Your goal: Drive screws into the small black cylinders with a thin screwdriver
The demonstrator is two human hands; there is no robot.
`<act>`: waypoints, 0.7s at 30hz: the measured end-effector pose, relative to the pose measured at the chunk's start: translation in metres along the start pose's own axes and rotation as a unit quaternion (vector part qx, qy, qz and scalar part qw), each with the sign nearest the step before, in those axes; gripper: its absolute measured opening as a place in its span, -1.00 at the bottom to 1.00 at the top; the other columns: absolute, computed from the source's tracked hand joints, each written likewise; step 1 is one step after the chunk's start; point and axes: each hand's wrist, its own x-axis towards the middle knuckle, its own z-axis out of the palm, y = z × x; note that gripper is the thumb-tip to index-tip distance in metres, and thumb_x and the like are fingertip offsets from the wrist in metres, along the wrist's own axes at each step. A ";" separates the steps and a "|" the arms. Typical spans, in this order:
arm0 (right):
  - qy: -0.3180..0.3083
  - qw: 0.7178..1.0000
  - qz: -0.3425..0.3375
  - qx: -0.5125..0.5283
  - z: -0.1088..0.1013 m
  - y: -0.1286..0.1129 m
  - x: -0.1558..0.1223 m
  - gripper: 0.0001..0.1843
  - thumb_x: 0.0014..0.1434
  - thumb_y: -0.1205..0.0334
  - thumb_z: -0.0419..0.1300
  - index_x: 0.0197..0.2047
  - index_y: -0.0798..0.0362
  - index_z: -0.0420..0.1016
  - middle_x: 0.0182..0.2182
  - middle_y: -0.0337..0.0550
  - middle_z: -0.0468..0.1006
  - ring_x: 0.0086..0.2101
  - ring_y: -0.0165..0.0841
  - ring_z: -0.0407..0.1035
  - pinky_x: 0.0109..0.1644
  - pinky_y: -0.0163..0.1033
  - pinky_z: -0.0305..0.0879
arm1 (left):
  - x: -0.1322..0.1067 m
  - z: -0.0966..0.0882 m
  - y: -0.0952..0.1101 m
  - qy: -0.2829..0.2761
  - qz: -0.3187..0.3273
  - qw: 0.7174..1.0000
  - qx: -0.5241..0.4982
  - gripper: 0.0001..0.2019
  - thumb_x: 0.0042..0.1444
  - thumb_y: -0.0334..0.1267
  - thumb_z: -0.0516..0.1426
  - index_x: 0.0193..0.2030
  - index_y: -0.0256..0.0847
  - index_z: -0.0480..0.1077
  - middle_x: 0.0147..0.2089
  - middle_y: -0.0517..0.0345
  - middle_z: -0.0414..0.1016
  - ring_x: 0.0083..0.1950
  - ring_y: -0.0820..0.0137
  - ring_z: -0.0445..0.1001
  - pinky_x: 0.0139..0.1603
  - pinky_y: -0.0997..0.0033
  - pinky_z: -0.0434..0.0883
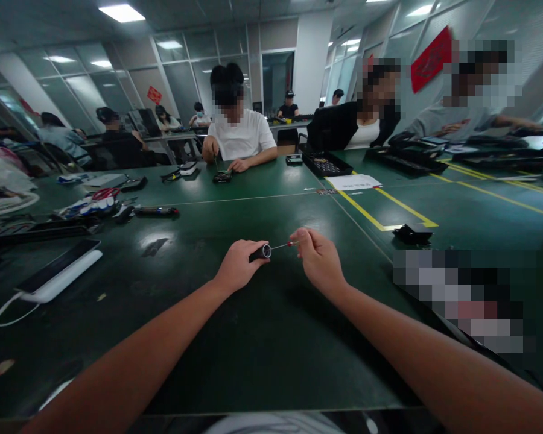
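My left hand [241,265] is closed around a small dark cylinder [260,252] whose round, silver-rimmed end faces right. Between thumb and fingers, my right hand [317,258] pinches a thin screwdriver [290,244] with a red part near the fingertips. Its metal shaft points left and its tip reaches the cylinder's rimmed end; whether it touches I cannot tell. Most of the screwdriver's handle is hidden by the right hand. Both hands are held above the green tabletop [271,337].
To the left lie a phone and white power bank [67,271] with a cable, a dark pen-like tool [156,211] and gloves [90,204]. A small black part [412,234] lies right. Across the table a person in white [242,135] works; black trays [326,164] stand beyond.
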 end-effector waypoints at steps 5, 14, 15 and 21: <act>-0.005 1.000 -0.005 -0.019 0.000 0.005 -0.002 -0.67 0.38 0.01 -0.02 -0.06 -0.04 0.48 -0.36 -0.17 0.55 -0.38 -0.28 0.41 -0.24 -0.15 0.29 | 0.000 -0.002 0.000 0.009 -0.013 1.000 -0.003 -0.64 0.24 -0.24 0.25 0.18 -0.08 0.47 0.03 0.09 0.58 0.06 0.20 0.48 0.16 0.10 0.40; -0.026 0.999 0.007 -0.022 0.000 0.001 -0.002 -0.55 0.39 -0.13 -0.05 -0.29 -0.04 0.50 -0.45 -0.20 0.49 -0.41 -0.29 0.39 -0.29 -0.17 0.25 | 0.000 -0.002 0.000 0.020 -0.010 1.000 0.005 -0.64 0.23 -0.23 0.26 0.17 -0.09 0.47 0.02 0.10 0.59 0.03 0.19 0.48 0.17 0.07 0.38; -0.026 0.999 0.005 -0.032 0.000 0.000 -0.002 -0.55 0.39 -0.12 -0.05 -0.28 -0.03 0.51 -0.44 -0.19 0.50 -0.41 -0.29 0.40 -0.28 -0.17 0.25 | 0.000 -0.003 0.000 0.018 -0.008 1.000 0.005 -0.64 0.23 -0.24 0.26 0.17 -0.09 0.47 0.02 0.10 0.59 0.04 0.19 0.47 0.18 0.06 0.37; -0.033 0.999 0.003 -0.028 0.000 0.006 -0.002 -0.70 0.38 0.04 -0.02 0.00 -0.05 0.44 -0.36 -0.20 0.54 -0.39 -0.29 0.38 -0.26 -0.16 0.25 | -0.001 -0.004 0.001 0.015 -0.008 1.000 0.007 -0.64 0.24 -0.24 0.25 0.17 -0.09 0.47 0.03 0.09 0.59 0.03 0.18 0.48 0.16 0.06 0.38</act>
